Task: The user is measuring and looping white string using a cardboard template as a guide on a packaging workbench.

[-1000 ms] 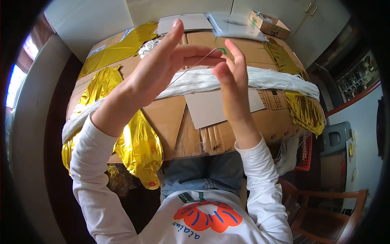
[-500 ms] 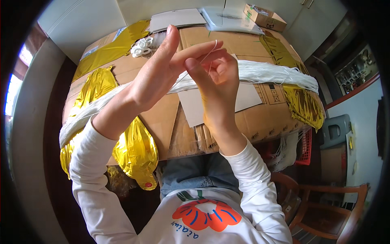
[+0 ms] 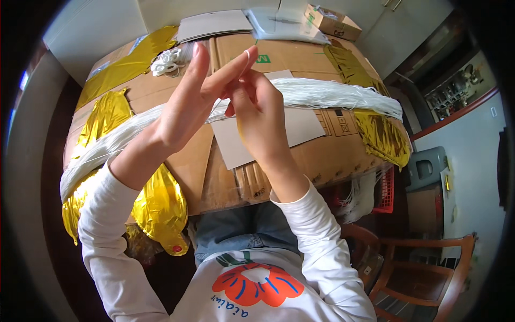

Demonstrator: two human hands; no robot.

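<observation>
White thread [image 3: 247, 56] loops over the tip of the left index finger, above the cardboard-covered table. Both hands meet there, raised: the right hand [image 3: 262, 115] has its fingers curled inward and its thumb folded toward them, against the left fingers; whether it pinches the thread, I cannot tell. The left hand [image 3: 185, 110] is spread, thumb up, index finger stretched right. Below, gold foil [image 3: 161, 201] hangs over the near left edge. Farther in lies a grey card [image 3: 295, 126], partly under a long white hank [image 3: 332, 94] stretching left to right. At far left are white loops [image 3: 165, 63]; beyond, grey boards [image 3: 214, 24].
</observation>
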